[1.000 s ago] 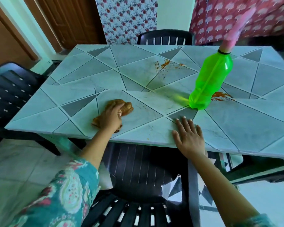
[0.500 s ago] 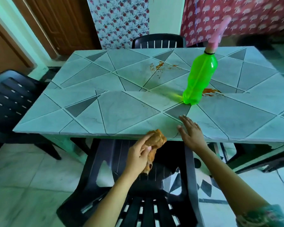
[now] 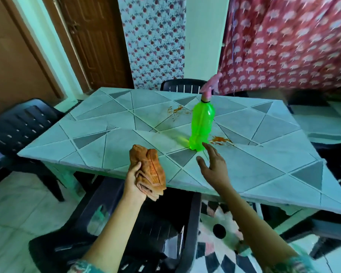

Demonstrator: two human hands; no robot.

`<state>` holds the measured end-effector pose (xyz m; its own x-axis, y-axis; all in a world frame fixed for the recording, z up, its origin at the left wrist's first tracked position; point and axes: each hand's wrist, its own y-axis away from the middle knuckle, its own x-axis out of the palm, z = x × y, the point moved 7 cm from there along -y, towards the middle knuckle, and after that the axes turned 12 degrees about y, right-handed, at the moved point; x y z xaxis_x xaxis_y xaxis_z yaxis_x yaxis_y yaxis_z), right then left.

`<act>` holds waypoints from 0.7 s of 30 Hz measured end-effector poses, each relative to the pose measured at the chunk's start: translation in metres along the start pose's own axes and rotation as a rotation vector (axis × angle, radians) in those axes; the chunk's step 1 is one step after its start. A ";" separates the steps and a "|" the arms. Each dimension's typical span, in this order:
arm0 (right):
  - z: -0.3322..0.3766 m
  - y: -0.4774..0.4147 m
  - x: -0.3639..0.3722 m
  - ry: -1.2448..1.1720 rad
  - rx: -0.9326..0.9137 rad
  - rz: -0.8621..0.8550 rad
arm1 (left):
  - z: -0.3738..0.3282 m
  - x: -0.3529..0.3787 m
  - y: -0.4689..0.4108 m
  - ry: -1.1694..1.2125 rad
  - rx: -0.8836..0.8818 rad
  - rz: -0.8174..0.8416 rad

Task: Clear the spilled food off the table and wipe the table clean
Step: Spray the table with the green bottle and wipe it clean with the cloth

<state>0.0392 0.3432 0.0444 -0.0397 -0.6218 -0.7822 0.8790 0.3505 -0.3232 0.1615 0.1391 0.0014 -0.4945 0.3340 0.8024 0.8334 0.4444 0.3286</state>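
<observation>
- The spilled food is two orange-brown patches on the desk (image 3: 264, 164). The near smear (image 3: 220, 139) sits just right of the green spray bottle (image 3: 202, 125), and the far smear (image 3: 175, 110) is further back, left of the bottle.
- The left hand (image 3: 135, 182) grips a bunched orange cloth (image 3: 150, 170), held up over the near edge. As far as I can tell, it isn't touching the desk.
- The right hand (image 3: 213, 166) is wide open with the fingers spread. It holds nothing, and its fingertips are just beside the bottle's base.
- Biggest worry imo: that bottle is tall and skinny with a pink trigger head (image 3: 209, 89) on top. A sloppy nudge down low could tip it straight into the near smear.
- The far smear is a long reach. Leaning in with the bottle standing there could mean a forearm knocks it over.
- Dragging the mess toward the near edge could drop it on the black chair (image 3: 146, 223) tucked right below.
- I can't tell if the cloth is already dirty. If it is, it might just spread the stain around instead of lifting it.
</observation>
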 end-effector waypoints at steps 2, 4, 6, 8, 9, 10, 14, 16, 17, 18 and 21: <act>-0.005 -0.017 -0.026 -0.025 0.008 -0.083 | 0.008 0.020 -0.001 0.005 0.023 -0.032; -0.014 -0.037 -0.049 -0.062 0.035 -0.147 | 0.014 0.040 -0.005 0.032 0.046 -0.047; -0.023 -0.064 -0.061 -0.063 0.068 -0.152 | 0.014 0.060 -0.009 0.025 0.081 -0.044; -0.025 -0.091 -0.063 -0.050 0.092 -0.112 | 0.010 0.074 -0.016 0.014 0.099 -0.034; -0.025 -0.103 -0.062 -0.058 0.106 -0.097 | 0.008 0.078 -0.020 0.003 0.098 -0.036; -0.022 -0.117 -0.062 -0.074 0.120 -0.092 | 0.005 0.084 -0.027 -0.009 0.101 -0.038; -0.004 -0.163 -0.055 -0.153 0.133 -0.090 | -0.007 0.094 -0.056 -0.027 0.117 -0.024; 0.009 -0.182 -0.050 -0.228 0.131 -0.102 | -0.013 0.094 -0.074 -0.027 0.120 -0.017; 0.012 -0.189 -0.047 -0.269 0.150 -0.113 | -0.015 0.093 -0.082 -0.023 0.123 -0.017; 0.015 -0.195 -0.046 -0.312 0.184 -0.134 | -0.017 0.092 -0.090 -0.014 0.125 -0.018; 0.013 -0.204 -0.050 -0.402 0.279 -0.264 | -0.024 0.091 -0.109 -0.011 0.124 -0.033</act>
<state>-0.1317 0.2936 0.1561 -0.1392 -0.9008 -0.4113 0.9585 -0.0182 -0.2844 0.0319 0.1016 0.0503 -0.5248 0.3264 0.7862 0.7798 0.5548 0.2902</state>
